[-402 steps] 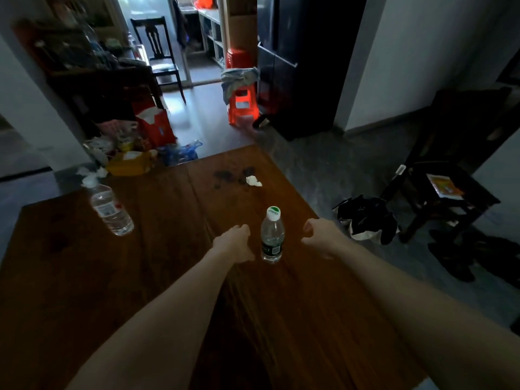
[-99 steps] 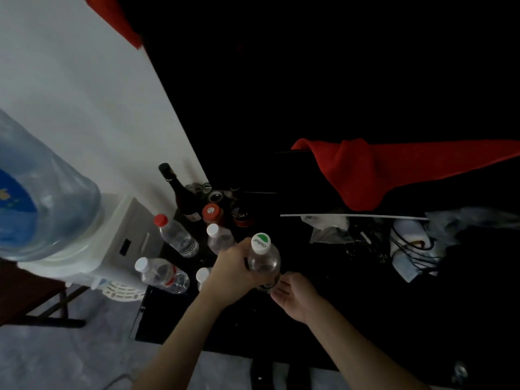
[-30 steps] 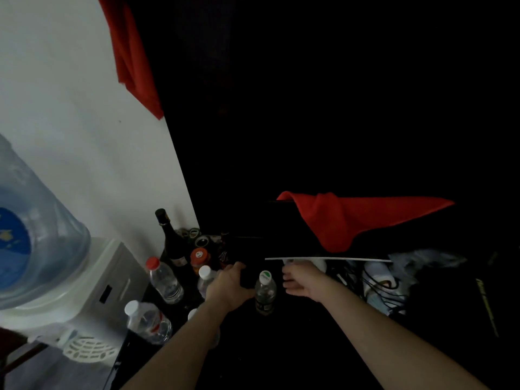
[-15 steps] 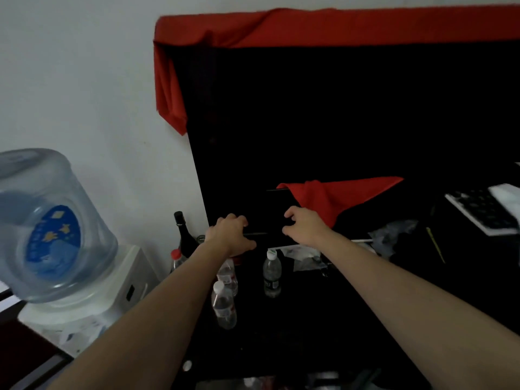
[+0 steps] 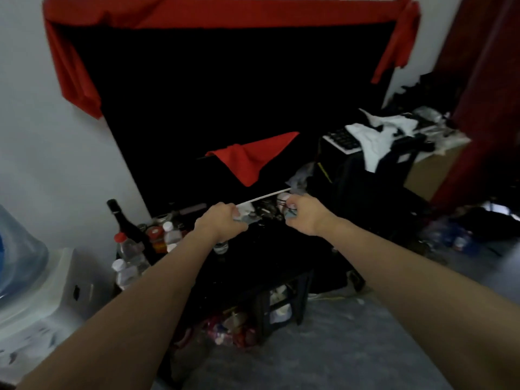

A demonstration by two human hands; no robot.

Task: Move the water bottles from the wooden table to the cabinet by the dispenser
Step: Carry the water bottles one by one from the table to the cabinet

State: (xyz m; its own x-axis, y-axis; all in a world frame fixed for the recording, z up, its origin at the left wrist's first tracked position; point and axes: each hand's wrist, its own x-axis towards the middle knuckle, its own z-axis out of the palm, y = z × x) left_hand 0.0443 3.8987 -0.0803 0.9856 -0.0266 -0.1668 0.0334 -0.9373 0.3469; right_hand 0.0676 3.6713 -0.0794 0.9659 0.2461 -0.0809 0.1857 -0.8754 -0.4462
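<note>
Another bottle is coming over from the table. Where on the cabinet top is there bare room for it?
The dark patch of the cabinet top right of the small bottle, below both hands, looks bare. The left end is crowded: wine bottle, red-capped bottle. The back holds cables.

Clear water bottles: four visible [image 5: 130, 250], [image 5: 123, 273], [image 5: 172, 235], [image 5: 221, 247]. Dark glass bottle [image 5: 123, 223]: one. Red cloths: two [image 5: 250, 161], [image 5: 197, 12]. Hands: two [image 5: 221, 222], [image 5: 305, 216].
</note>
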